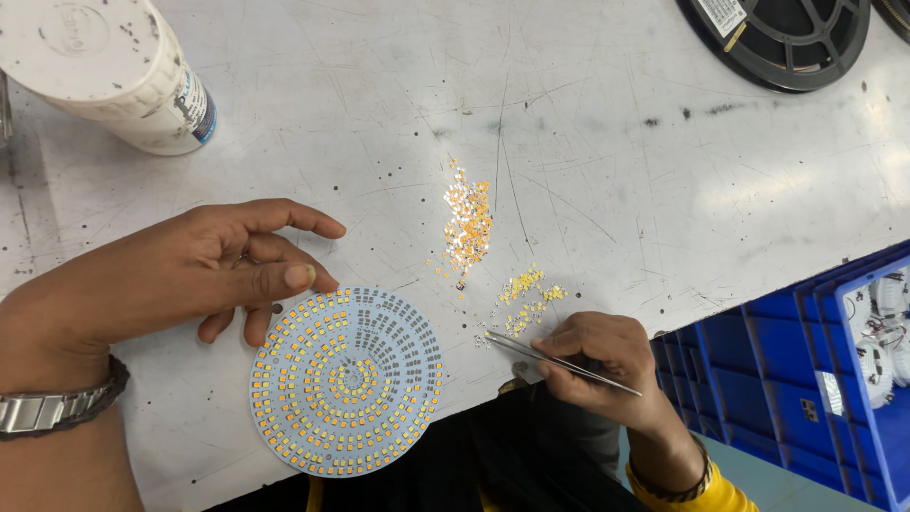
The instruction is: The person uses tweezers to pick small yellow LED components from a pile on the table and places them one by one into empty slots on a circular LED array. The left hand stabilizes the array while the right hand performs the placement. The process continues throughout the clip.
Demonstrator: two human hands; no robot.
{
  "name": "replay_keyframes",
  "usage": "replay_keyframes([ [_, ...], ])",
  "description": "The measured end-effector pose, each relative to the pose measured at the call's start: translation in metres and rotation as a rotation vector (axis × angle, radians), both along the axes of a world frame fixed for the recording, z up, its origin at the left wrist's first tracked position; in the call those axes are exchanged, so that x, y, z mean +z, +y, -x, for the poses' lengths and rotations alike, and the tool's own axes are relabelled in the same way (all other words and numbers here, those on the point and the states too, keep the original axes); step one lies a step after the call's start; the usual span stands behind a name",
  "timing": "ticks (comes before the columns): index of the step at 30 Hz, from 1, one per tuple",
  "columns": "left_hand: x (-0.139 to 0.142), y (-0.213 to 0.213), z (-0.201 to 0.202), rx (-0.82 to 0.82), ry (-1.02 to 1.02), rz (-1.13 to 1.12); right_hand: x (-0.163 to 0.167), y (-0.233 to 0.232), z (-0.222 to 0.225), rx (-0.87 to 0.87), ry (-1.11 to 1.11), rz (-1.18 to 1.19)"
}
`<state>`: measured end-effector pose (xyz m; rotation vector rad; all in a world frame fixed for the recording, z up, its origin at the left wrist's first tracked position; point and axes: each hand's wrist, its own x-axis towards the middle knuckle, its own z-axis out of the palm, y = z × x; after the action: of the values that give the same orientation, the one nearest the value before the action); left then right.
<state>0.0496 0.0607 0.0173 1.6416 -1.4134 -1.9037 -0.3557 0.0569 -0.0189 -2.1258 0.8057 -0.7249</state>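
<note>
A round, flat board (347,381) lies at the near edge of the desk (616,142). It is pale blue-grey and covered in rings of tiny square lights, some yellow and some orange, with a few empty spots on its upper right part. The left hand (204,270) rests on the desk just above and to the left of the board. Its fingers are loosely curled and hold nothing, and the thumb tip sits right at the board's top edge. A metal watch (47,410) is on that wrist. The right hand (597,360) is to the right of the board, at the desk's near edge. It pinches a thin pair of metal tweezers (559,361) between thumb and fingers. The tweezer tip points left and touches down by a small pile of yellow bits (526,294), just beside the board. A little farther back lies a bigger pile of orange bits (467,223). The desk is grey-white metal with many scratches and dark specks. To the right, lower than the desk, stand blue plastic crates (815,370) with white round parts inside. Far back on the left stands a white tub (114,71), and far back on the right lies a black reel (777,38).
</note>
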Motion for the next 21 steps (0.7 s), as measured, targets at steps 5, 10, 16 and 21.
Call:
replay_keyframes([
  [5, 0.003, 0.001, 0.001, 0.017, -0.053, -0.004, -0.001, 0.000, 0.002, 0.000, 0.007, 0.022],
  [10, 0.008, 0.000, 0.006, -0.039, 0.118, 0.069, 0.003, 0.002, 0.000, -0.043, 0.035, -0.025],
  [16, 0.014, -0.004, 0.015, -0.074, 0.059, 0.122, 0.003, 0.015, -0.032, 0.195, 0.008, -0.071],
  [21, 0.015, -0.003, 0.016, -0.073, 0.066, 0.148, 0.003, 0.015, -0.060, 0.289, 0.027, -0.045],
])
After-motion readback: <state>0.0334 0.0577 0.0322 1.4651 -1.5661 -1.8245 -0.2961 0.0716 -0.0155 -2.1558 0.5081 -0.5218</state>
